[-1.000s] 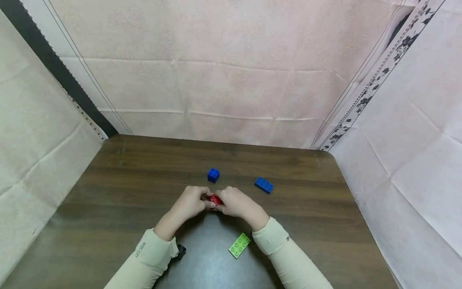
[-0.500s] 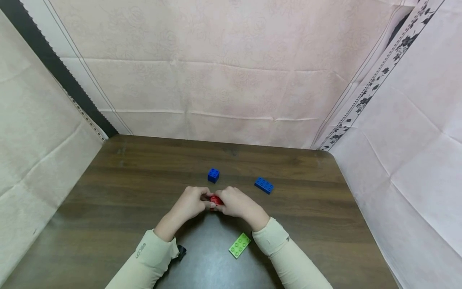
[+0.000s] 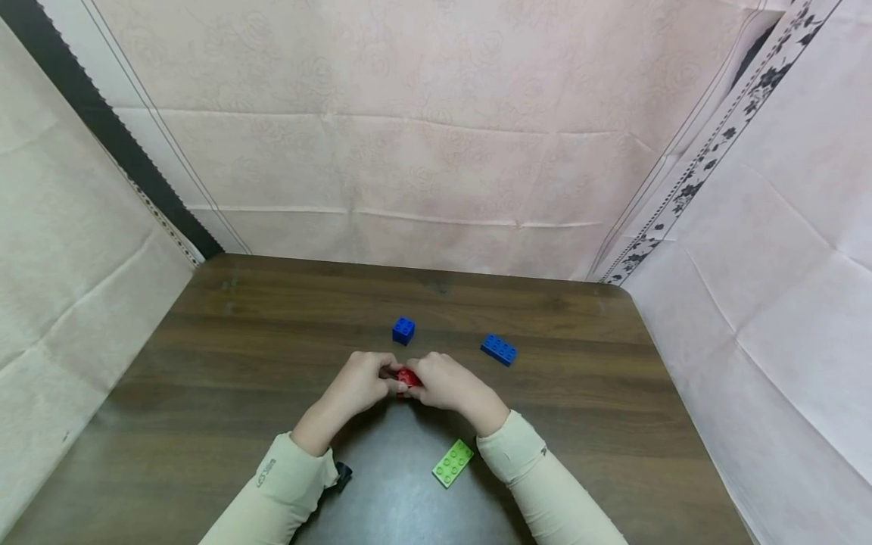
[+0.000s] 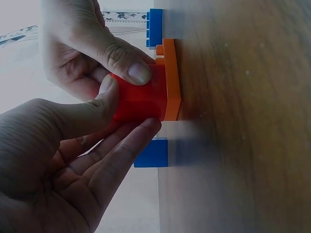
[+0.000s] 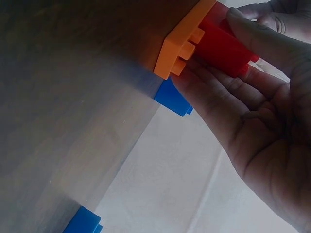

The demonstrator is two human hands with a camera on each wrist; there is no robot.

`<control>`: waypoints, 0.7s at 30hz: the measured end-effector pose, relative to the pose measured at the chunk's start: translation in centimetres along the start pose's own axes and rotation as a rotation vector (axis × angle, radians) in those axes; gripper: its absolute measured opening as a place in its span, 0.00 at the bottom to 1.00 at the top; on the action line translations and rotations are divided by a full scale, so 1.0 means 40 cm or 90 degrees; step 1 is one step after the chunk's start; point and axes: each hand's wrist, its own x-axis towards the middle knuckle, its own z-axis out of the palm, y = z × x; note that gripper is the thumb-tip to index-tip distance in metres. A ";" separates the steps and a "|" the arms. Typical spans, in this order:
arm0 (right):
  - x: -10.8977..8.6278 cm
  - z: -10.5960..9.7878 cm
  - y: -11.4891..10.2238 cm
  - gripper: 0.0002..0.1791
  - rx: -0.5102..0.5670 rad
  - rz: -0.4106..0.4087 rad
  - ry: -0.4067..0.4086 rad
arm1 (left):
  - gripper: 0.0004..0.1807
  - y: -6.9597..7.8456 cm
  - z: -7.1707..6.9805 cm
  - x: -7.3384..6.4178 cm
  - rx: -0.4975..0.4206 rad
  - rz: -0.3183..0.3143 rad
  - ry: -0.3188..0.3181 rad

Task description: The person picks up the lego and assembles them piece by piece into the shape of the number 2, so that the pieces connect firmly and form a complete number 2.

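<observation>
Head view has both forearms, in pale sleeves (image 3: 289, 477), slanting inward over the worktop (image 3: 259, 333) from its near side, wrists bent so the hands meet around its middle. Left hand (image 3: 361, 381) and right hand (image 3: 444, 381) face each other, each pinching one red block (image 4: 141, 94) between thumb and fingers. That red block sits upright on one orange block (image 4: 173, 80), which is down at the worktop; the red covers part of it, leaving orange studs bare on the right hand's side. Two blue blocks lie beyond the hands: the small blue block (image 3: 403, 331) between them and the far edge, the long blue block (image 3: 499, 350) further towards the far right corner. One green block (image 3: 453, 463) lies on the near side, just beside the right cuff. Altogether five blocks are in view.
</observation>
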 end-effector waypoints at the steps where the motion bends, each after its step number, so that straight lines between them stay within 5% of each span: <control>1: 0.000 0.000 0.000 0.09 0.000 0.000 0.001 | 0.07 0.000 0.000 0.000 0.000 0.000 0.000; 21: -0.002 0.004 0.001 0.09 0.001 0.000 0.006 | 0.06 0.002 0.000 -0.002 -0.001 -0.003 -0.003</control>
